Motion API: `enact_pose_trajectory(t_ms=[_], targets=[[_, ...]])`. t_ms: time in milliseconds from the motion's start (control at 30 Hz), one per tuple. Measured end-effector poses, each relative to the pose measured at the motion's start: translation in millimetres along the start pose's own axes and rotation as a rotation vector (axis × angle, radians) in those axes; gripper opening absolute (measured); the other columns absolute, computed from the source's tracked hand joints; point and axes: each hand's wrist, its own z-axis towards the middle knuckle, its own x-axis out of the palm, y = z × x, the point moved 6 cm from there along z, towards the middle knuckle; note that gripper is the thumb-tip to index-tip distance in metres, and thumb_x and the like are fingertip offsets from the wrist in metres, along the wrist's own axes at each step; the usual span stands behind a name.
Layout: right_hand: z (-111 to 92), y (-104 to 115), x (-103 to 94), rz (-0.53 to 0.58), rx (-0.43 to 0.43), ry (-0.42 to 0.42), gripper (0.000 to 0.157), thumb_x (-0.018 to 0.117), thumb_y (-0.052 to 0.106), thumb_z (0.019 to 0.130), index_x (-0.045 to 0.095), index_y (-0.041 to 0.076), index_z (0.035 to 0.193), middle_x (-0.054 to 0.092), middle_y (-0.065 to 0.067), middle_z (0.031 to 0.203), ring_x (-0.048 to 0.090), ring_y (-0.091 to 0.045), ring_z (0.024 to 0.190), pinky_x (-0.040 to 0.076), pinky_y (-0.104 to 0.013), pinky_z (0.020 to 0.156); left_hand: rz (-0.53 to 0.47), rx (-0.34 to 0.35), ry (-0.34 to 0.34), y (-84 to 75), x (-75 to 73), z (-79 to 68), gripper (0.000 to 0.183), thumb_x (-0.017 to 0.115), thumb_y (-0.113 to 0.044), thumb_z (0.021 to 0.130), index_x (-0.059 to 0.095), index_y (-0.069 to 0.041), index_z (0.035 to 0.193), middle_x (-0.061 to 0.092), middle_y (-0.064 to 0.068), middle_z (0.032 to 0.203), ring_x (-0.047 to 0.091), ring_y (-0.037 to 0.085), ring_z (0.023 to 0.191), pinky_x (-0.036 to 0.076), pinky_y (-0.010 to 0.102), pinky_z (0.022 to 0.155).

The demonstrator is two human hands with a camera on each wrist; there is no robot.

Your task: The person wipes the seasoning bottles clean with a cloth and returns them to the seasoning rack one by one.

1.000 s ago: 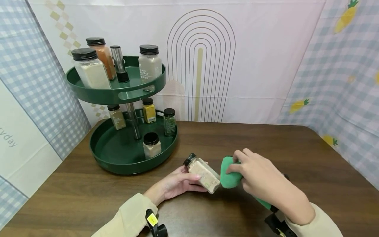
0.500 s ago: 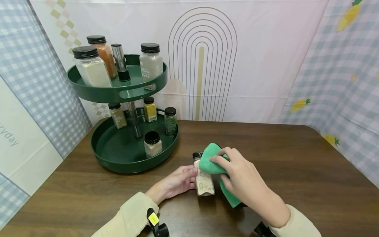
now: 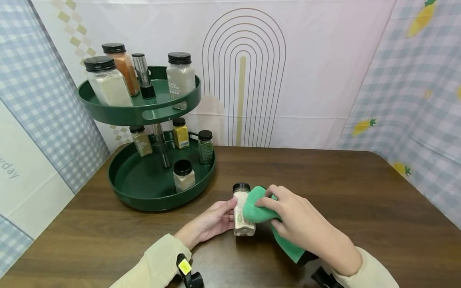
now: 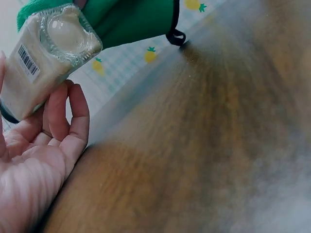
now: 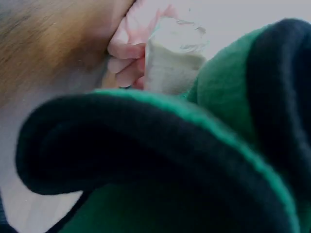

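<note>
A clear spice jar (image 3: pixel 239 216) with a black lid and pale contents is held by my left hand (image 3: pixel 215 222), thumb on the near side and fingers behind. My right hand (image 3: pixel 302 216) pinches a bunched green cloth (image 3: pixel 256 210) with black edging, laid against the jar's right side. One end of the cloth hangs down below that hand. In the left wrist view, the jar's bottom (image 4: pixel 68 34) faces the camera, with a barcode label on one side. Folds of cloth (image 5: pixel 223 87) fill much of the right wrist view and hide part of the jar.
Left of the hands stands a green two-tier rack (image 3: pixel 144 204). Large jars, including a pepper jar (image 3: pixel 181 82), stand on its upper tier; several smaller jars, one nearest me (image 3: pixel 184 179), on the lower. Fabric (image 3: pixel 317 72) hangs behind the wooden table (image 3: pixel 324 172).
My left hand has turned the jar from tilted to nearly upright. My right hand brought the cloth left from the jar's base to its upper part, then slid it slightly lower.
</note>
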Motion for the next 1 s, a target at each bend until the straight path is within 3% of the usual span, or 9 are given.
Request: enact_pose_trajectory(t_ms=[200, 333, 500, 600, 733, 1000], targets=[[-2.7, 3.3, -4.9, 0.020, -0.007, 0.102, 0.039, 0.067, -0.002, 0.069, 0.067, 0.023, 0.098, 0.051, 0.008, 0.092, 0.048, -0.004, 0.073, 0.042, -0.018, 0.058, -0.090, -0.011, -0.084, -1.4, -6.1, 0.4, 0.058, 0.044, -0.038, 0.098, 0.031, 0.007, 0.132, 0.058, 0.006, 0.106, 0.058, 0.017, 0.099, 0.048, 0.034, 0.090], [-3.0, -3.3, -11.5, -0.014, 0.054, 0.097, 0.038, 0.067, -0.001, 0.069, 0.068, 0.024, 0.098, 0.054, 0.008, 0.093, 0.051, -0.005, 0.076, 0.043, -0.020, 0.057, -0.147, -0.027, -0.098, -2.5, -6.9, 1.6, 0.053, 0.038, -0.037, 0.100, 0.028, 0.001, 0.135, 0.055, 0.008, 0.109, 0.059, 0.016, 0.098, 0.050, 0.031, 0.085], [-0.6, -14.7, -15.1, -0.043, 0.221, -0.029, 0.040, 0.067, -0.001, 0.070, 0.067, 0.020, 0.105, 0.058, 0.004, 0.096, 0.054, -0.011, 0.082, 0.043, -0.026, 0.057, -0.174, -0.063, 0.021, -2.0, 0.4, 1.1, 0.055, 0.033, -0.035, 0.102, 0.023, 0.002, 0.141, 0.059, 0.011, 0.111, 0.063, 0.022, 0.100, 0.051, 0.031, 0.087], [0.4, -16.2, -10.7, -0.029, 0.270, -0.054, 0.041, 0.067, -0.001, 0.071, 0.066, 0.017, 0.108, 0.058, 0.003, 0.097, 0.054, -0.013, 0.081, 0.044, -0.028, 0.059, -0.160, -0.100, 0.121, -0.1, 7.0, -1.3, 0.054, 0.031, -0.031, 0.102, 0.018, 0.001, 0.144, 0.056, 0.013, 0.118, 0.061, 0.026, 0.104, 0.049, 0.036, 0.093], [1.9, -14.7, -4.3, -0.022, 0.276, -0.071, 0.041, 0.069, -0.001, 0.071, 0.065, 0.015, 0.109, 0.058, 0.001, 0.098, 0.055, -0.015, 0.083, 0.046, -0.029, 0.059, -0.081, -0.110, 0.181, 1.5, 12.1, -4.1, 0.057, 0.038, -0.030, 0.101, 0.018, -0.001, 0.145, 0.051, 0.010, 0.124, 0.060, 0.025, 0.105, 0.049, 0.038, 0.093], [3.7, -10.2, 3.9, -0.051, 0.218, -0.114, 0.042, 0.073, -0.001, 0.068, 0.066, 0.014, 0.107, 0.057, -0.001, 0.099, 0.054, -0.017, 0.084, 0.046, -0.027, 0.055, -0.036, -0.077, 0.195, 2.3, 12.3, -4.3, 0.061, 0.044, -0.031, 0.099, 0.022, 0.003, 0.144, 0.053, 0.007, 0.124, 0.060, 0.022, 0.104, 0.052, 0.036, 0.088]])
